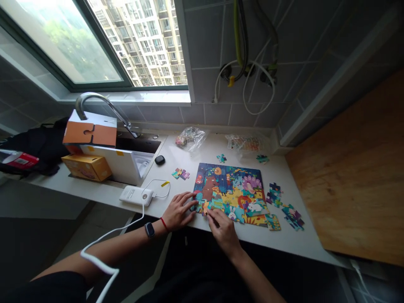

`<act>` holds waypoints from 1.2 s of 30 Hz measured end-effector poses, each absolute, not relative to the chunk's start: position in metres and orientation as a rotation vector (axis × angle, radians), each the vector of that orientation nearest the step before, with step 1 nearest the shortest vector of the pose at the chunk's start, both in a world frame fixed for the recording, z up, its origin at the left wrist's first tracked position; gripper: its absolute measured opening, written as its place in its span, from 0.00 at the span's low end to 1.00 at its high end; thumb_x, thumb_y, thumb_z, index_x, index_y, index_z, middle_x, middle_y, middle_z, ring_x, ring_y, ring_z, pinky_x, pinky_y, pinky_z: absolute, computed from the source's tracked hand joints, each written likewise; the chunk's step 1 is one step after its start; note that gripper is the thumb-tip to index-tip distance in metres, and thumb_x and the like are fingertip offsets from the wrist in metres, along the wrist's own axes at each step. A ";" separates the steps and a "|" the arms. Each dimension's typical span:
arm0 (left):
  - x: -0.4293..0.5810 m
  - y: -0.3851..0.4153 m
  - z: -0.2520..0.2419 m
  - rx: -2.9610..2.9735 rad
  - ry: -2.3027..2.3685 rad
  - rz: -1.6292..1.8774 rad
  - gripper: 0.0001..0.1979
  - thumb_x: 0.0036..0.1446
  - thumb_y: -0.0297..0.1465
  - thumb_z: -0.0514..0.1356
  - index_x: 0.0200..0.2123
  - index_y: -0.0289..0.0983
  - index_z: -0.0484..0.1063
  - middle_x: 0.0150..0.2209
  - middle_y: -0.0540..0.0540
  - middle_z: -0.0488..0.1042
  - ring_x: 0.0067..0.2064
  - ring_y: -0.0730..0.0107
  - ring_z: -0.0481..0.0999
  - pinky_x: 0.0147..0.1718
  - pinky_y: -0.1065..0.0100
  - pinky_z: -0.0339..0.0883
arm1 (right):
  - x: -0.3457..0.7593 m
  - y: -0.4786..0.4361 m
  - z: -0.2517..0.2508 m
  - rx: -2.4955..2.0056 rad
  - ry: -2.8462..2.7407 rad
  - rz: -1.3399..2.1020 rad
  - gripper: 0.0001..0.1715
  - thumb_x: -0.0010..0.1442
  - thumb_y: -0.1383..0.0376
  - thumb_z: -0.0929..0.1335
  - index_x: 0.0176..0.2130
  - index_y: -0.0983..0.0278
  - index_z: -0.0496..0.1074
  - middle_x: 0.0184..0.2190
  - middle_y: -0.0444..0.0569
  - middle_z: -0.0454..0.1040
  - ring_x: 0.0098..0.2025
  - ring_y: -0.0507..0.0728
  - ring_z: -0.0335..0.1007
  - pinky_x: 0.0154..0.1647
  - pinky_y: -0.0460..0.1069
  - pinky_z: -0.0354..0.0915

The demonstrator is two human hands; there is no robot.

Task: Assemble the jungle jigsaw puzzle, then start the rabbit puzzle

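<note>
Head view, please: where is the jigsaw puzzle [230, 189]?

It lies flat on a white countertop [189, 162], to the right of a steel sink [139, 144] and close to the counter's near edge. Its bright cartoon scene includes a brown bear, a peacock and a white rabbit.

How much of it is put together?

Most of it forms one joined, roughly square block, though the near edge looks ragged. Loose pieces [274, 194] lie in small clusters just to the right. A lone piece [221, 158] and a second one [262, 158] sit beyond the far edge, and a small joined group [180, 173] lies to the left.

And the hands?

The left hand [178, 211] is open, its fingers [189, 197] spread and resting at the puzzle's near left edge. A red string bracelet [164, 224] and a black smartwatch [150, 229] circle that arm. The right hand [224, 231] curls downward, its fingertips [208, 213] on a piece at the near edge. Whether they are gripping it cannot be told.

What else is close by?

Two clear plastic bags [191, 139] [248, 143] lie on the far side of the counter, and a white power bank [136, 195] with a white cable sits to the left.
</note>
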State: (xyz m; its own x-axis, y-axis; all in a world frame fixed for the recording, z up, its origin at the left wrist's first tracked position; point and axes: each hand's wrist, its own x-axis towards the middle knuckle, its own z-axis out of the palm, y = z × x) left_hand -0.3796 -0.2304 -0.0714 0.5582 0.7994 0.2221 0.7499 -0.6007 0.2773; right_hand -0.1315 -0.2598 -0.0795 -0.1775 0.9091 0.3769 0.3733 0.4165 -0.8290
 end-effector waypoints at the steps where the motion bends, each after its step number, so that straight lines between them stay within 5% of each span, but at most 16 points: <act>1: -0.380 -0.230 -0.071 2.637 1.319 0.491 0.19 0.70 0.36 0.57 0.60 0.41 0.73 0.67 0.38 0.69 0.66 0.49 0.68 0.61 0.49 0.66 | -0.129 -0.259 -0.079 -1.142 -1.719 0.726 0.17 0.71 0.66 0.67 0.54 0.60 0.82 0.43 0.54 0.84 0.44 0.60 0.83 0.47 0.53 0.80; 10: -0.381 -0.229 -0.072 2.636 1.331 0.471 0.18 0.71 0.34 0.55 0.61 0.43 0.72 0.67 0.41 0.69 0.67 0.51 0.67 0.62 0.49 0.66 | -0.111 -0.237 -0.075 -1.398 -1.745 0.678 0.19 0.70 0.65 0.66 0.55 0.65 0.81 0.45 0.56 0.83 0.41 0.59 0.82 0.45 0.53 0.79; 14: -0.382 -0.229 -0.072 2.644 1.314 0.472 0.18 0.72 0.33 0.54 0.62 0.43 0.71 0.68 0.41 0.69 0.67 0.51 0.67 0.61 0.50 0.65 | -0.108 -0.232 -0.072 -1.515 -1.859 0.591 0.18 0.70 0.67 0.66 0.54 0.64 0.81 0.44 0.54 0.82 0.46 0.61 0.82 0.48 0.53 0.78; 21: -0.382 -0.228 -0.071 2.640 1.312 0.476 0.18 0.71 0.33 0.54 0.61 0.42 0.72 0.67 0.41 0.69 0.67 0.50 0.67 0.62 0.50 0.65 | -0.110 -0.230 -0.061 -1.665 -2.027 0.519 0.20 0.69 0.68 0.67 0.57 0.58 0.78 0.43 0.51 0.79 0.42 0.58 0.80 0.39 0.49 0.76; 36: -0.382 -0.229 -0.071 2.650 1.300 0.500 0.19 0.71 0.33 0.54 0.61 0.42 0.72 0.67 0.40 0.69 0.67 0.51 0.67 0.61 0.50 0.66 | -0.109 -0.227 -0.044 -1.874 -2.217 0.557 0.20 0.71 0.64 0.69 0.61 0.54 0.76 0.45 0.51 0.75 0.43 0.57 0.79 0.38 0.47 0.71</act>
